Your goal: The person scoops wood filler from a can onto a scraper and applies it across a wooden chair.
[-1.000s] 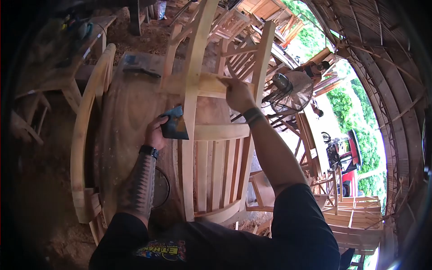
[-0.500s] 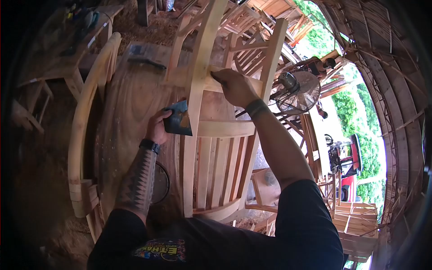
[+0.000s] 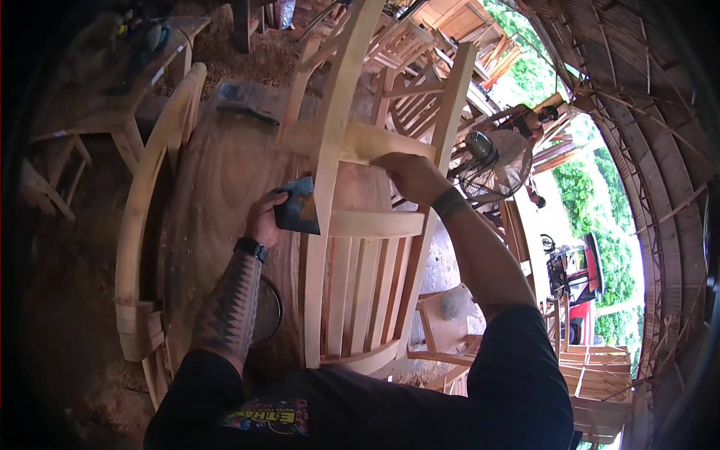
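A pale wooden chair frame [image 3: 322, 180] with a slatted back [image 3: 365, 292] lies over a brown wooden tabletop [image 3: 217, 180]. Beside its near-left rail, my left hand [image 3: 264, 217] is closed on a dark flat scraper-like blade [image 3: 298, 206] with a tan smear on it. My right hand [image 3: 411, 176] is at the lower edge of the upper crosspiece [image 3: 386, 142], its fingers bent together; whatever lies between them is hidden.
A curved wooden piece [image 3: 139, 225] stands along the table's left side. A dark tool [image 3: 247, 112] lies at the table's far end, and a round dark object [image 3: 268, 311] near me. A fan [image 3: 495, 165] stands at right, with a person [image 3: 525, 120] behind it.
My right hand has moved from the top of the crosspiece down to its lower edge, a little to the right. My left hand still holds the dark blade in about the same place.
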### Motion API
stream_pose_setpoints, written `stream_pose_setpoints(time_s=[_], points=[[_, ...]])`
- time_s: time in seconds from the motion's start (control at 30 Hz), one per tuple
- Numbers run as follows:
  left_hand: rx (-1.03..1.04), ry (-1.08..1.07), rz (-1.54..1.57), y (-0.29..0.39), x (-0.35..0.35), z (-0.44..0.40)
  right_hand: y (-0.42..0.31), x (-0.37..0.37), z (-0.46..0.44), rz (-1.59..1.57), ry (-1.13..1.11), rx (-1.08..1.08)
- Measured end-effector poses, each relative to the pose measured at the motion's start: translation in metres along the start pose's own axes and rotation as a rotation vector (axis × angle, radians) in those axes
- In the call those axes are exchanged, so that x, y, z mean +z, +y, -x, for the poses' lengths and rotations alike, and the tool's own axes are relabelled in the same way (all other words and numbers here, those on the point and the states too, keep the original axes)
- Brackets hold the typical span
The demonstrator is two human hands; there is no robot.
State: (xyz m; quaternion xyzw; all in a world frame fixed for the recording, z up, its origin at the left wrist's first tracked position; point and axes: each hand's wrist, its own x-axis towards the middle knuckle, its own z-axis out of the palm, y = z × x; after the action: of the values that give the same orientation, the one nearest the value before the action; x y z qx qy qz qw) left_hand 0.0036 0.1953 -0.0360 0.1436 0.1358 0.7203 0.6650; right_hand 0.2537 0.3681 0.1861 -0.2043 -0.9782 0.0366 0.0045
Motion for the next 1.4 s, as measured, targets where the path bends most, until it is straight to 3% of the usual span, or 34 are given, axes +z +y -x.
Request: stream_pose_setpoints(time_s=[0.03,0.13,0.17,0.27,0.3,0.4,0.6,0.7,0.8,0.9,1.13,1.23,1.37,1.4], points=[[-0.001,0.021,-0.023,-0.003,-0.007,-0.002,0.0,-0.001,-0.005,-0.077,0.122,0.143],[-0.004,0.029,0.002,-0.01,-0.022,-0.008,-0.01,-0.027,-0.038,-0.103,0.158,0.382],[-0.003,0.014,0.002,-0.007,-0.016,-0.007,-0.001,-0.026,-0.052,-0.059,0.2,0.354],[0.0,-0.01,0.013,-0.001,0.0,-0.001,0.009,-0.05,-0.087,0.126,0.016,0.27],[0.003,-0.006,0.021,0.0,0.004,0.001,0.007,-0.066,-0.098,0.251,-0.187,0.141],[0.013,0.002,0.013,-0.001,0.002,0.0,-0.001,-0.082,-0.137,0.189,-0.304,0.477],[0.029,0.005,0.029,0.0,0.008,0.001,0.011,-0.082,-0.159,0.252,-0.389,0.223],[0.033,0.028,0.016,0.004,0.012,0.006,0.008,-0.078,-0.143,0.079,-0.377,0.164],[0.043,0.035,0.012,0.001,0.01,0.005,-0.011,-0.05,-0.112,0.0,-0.279,0.245],[0.041,0.043,0.001,-0.004,-0.006,-0.003,0.0,-0.023,-0.075,0.143,0.02,0.035],[0.178,0.087,-0.179,0.005,0.017,0.006,-0.082,-0.009,0.046,-0.558,0.331,0.164],[0.174,-0.013,-0.197,0.009,0.062,0.023,-0.105,0.014,0.082,-0.823,0.491,0.185],[0.156,-0.153,-0.032,-0.003,0.167,0.088,-0.158,0.031,0.105,-1.266,0.805,0.048],[0.157,-0.21,-0.073,-0.01,0.17,0.097,-0.176,0.031,0.116,-1.189,0.835,0.115]])
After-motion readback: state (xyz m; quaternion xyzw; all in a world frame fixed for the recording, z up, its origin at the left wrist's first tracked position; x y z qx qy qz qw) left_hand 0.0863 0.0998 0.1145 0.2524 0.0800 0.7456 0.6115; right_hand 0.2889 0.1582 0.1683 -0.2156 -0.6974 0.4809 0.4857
